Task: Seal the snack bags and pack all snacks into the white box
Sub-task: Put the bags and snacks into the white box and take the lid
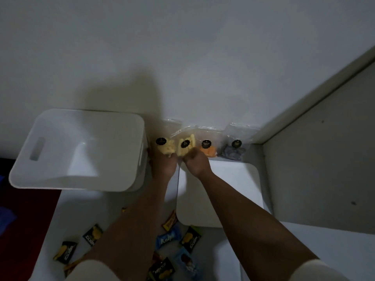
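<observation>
Your left hand and right hand both pinch the near edge of the yellow snack bag leaning against the far wall, just right of the white box on the worktop.

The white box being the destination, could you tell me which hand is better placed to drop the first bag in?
Probably the left hand: it is next to the white box, while the right hand is farther away.

Fingers of the left hand and right hand hidden behind their knuckles, round black bag labels too small to read, lower candy wrappers covered by forearms, white box lid partly under the right arm.
</observation>
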Tool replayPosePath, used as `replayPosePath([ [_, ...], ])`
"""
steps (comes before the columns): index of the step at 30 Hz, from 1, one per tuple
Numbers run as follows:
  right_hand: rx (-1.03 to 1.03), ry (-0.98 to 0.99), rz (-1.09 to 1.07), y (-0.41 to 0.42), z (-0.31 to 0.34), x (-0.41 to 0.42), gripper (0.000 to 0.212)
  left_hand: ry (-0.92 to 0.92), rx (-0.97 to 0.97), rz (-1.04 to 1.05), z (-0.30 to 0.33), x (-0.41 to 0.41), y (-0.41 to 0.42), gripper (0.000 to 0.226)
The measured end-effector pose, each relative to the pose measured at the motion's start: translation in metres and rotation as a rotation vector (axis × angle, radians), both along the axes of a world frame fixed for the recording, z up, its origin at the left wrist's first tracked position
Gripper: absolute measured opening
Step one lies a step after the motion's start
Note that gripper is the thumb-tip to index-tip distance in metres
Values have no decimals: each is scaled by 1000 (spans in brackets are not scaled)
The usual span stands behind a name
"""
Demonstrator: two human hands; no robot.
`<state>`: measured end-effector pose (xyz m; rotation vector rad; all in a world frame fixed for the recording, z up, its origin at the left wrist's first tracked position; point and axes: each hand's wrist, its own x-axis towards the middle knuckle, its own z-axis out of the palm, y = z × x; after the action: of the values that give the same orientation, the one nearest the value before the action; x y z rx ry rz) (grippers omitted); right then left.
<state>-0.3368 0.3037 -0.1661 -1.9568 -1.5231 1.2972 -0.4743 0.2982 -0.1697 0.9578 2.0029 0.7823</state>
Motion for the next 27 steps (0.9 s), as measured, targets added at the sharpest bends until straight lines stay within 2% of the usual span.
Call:
replayPosePath([
  [1, 13, -12, -54, 3, -1, -2, 21, -48, 18, 55, -3, -1, 11, 83],
  [4, 56, -20, -204, 15, 2, -6, 58, -135, 52, 137, -7, 2, 32, 85],
  [6, 47, -15, -259, 25, 1, -9, 66, -181, 53, 189, -5, 4, 41, 83],
  [8, 35, 4, -295, 35, -3, -9, 64, -206, 54, 248, -7, 4, 48, 80],
  [12, 33, 0, -314, 44, -7, -5, 40, -184, -33, 354, -4, 5, 56, 68],
  [17, 98, -27, -309, 35, -1, 10, 30, -281, -6, 391, -8, 9, 59, 83],
  [19, 148, -5, -312, 31, 4, 15, 24, -236, -40, 374, -6, 10, 61, 80],
  [21, 185, 39, -310, 27, 12, 18, 20, -127, -78, 319, 7, 7, 58, 64],
  [23, 211, 74, -291, 22, 20, 20, 25, -66, -107, 272, 22, 6, 52, 41],
  [27, 261, 206, -321, 15, 38, 24, 44, 24, -68, 149, 54, 7, 29, 29],
])
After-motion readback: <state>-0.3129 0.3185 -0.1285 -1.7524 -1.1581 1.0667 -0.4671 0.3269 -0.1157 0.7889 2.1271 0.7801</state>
